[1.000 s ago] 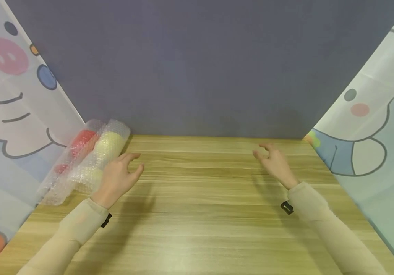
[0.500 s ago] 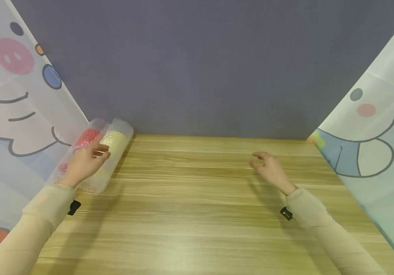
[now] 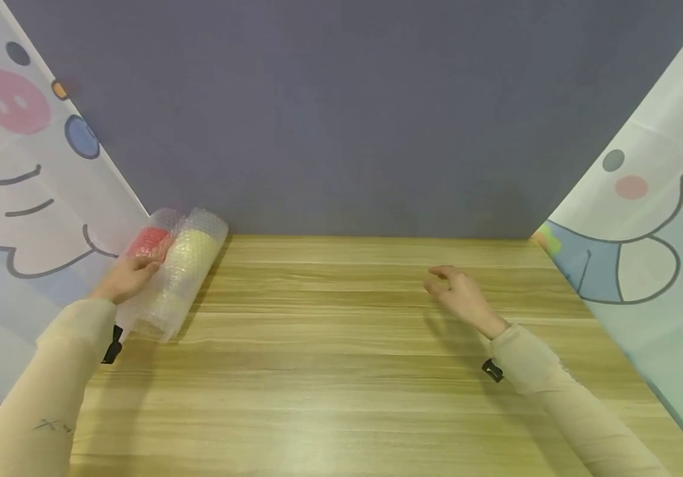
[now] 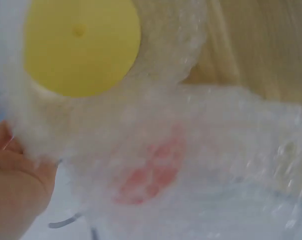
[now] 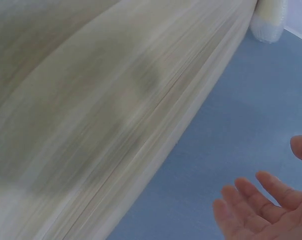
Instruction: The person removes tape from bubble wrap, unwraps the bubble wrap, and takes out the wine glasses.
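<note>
Two long bubble-wrapped bundles lie side by side at the table's back left corner. Through the wrap of the left one shows a red object (image 3: 149, 242); the right one holds a yellow object (image 3: 191, 249). My left hand (image 3: 125, 278) grips the red bundle from its left side, thumb and fingers curled at the wrap. In the left wrist view, a round yellow end (image 4: 83, 47) faces the camera above blurred red (image 4: 153, 172), and the wrap hides some fingertips. My right hand (image 3: 459, 297) hovers over the table's right half, fingers loosely bent, holding nothing.
The wood-grain table (image 3: 329, 344) is bounded by a dark grey back panel (image 3: 341, 119). Cartoon-printed side walls stand close on both sides, the left wall (image 3: 49, 245) right beside the bundles.
My left hand has moved left, over from beside the yellow bundle, and its fingers have closed on the red one. My right hand has drifted slightly left and stays raised.
</note>
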### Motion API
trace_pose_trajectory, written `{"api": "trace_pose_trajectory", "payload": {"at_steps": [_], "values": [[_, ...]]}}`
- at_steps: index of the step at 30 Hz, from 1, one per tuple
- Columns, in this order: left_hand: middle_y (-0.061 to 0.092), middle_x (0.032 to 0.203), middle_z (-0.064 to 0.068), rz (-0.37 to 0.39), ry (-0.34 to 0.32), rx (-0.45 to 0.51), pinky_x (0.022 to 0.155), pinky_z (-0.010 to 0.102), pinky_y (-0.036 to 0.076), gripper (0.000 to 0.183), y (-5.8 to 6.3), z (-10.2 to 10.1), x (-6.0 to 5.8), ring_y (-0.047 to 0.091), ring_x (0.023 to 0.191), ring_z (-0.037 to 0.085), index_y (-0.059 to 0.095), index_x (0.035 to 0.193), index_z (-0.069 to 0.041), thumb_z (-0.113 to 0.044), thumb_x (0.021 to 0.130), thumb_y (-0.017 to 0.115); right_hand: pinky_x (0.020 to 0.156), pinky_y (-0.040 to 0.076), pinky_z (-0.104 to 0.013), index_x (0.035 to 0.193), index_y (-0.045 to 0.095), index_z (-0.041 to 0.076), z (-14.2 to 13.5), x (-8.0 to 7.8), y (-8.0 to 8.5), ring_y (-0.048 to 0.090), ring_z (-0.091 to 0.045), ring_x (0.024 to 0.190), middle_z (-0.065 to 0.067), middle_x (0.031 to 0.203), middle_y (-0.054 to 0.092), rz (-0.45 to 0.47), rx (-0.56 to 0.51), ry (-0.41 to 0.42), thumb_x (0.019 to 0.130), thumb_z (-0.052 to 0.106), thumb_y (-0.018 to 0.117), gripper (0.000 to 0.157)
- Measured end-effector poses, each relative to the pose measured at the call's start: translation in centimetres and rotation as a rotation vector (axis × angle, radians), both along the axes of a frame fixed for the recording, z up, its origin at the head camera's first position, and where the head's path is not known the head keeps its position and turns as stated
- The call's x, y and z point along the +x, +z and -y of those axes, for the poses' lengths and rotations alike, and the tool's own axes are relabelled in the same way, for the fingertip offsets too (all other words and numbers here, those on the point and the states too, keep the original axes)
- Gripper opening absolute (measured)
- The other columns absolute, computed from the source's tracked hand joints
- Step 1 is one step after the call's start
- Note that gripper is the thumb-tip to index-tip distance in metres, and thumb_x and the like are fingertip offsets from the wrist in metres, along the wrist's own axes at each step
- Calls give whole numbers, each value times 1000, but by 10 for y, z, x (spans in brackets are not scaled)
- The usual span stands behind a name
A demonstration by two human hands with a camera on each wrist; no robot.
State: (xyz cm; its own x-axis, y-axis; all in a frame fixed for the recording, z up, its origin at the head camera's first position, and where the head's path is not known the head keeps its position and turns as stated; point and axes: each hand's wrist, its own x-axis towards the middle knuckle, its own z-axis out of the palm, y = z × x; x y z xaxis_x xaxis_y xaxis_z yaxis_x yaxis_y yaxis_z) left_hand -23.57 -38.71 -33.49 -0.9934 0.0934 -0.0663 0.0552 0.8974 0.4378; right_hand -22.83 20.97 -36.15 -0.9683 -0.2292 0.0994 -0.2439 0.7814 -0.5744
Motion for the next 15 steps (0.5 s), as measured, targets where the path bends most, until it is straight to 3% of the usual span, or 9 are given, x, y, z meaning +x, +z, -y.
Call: {"api": "trace_pose_trajectory", "payload": {"at_steps": [4,6,9,12,15], "values": [[30,129,43,39,-7,14,96,69,24,55,-8,0,-3,26,118,61,32,129,18,-27,100,27,94,42,-56,131,45,-2,2,0,0,47,-42,116,-26,132,46,-9,-4,5,94,32,50,50],[26,133,42,47,-33,40,97,70,19,56,-11,0,-5,21,121,61,24,136,13,-28,99,30,94,42,-56,130,46,-2,3,0,0,47,-42,116,-26,132,46,-17,-3,8,93,31,51,50],[10,142,39,78,-74,152,98,73,9,61,-17,-2,-9,6,127,60,3,146,-3,-27,99,34,94,42,-55,130,46,-2,4,0,0,47,-42,116,-26,131,47,-20,-3,10,93,30,52,49],[-11,145,33,182,-54,309,97,74,1,69,-24,-3,-9,-9,130,56,-16,144,-13,-33,99,33,94,42,-56,130,46,-2,5,0,-1,47,-42,116,-26,131,47,-10,-8,10,93,30,52,50],[-19,147,26,270,-4,346,97,74,-1,75,-30,-3,-7,-14,130,54,-20,143,-14,-47,97,29,94,42,-55,130,46,-2,6,-2,-1,47,-41,116,-26,131,47,-6,-10,9,92,30,53,50]]}}
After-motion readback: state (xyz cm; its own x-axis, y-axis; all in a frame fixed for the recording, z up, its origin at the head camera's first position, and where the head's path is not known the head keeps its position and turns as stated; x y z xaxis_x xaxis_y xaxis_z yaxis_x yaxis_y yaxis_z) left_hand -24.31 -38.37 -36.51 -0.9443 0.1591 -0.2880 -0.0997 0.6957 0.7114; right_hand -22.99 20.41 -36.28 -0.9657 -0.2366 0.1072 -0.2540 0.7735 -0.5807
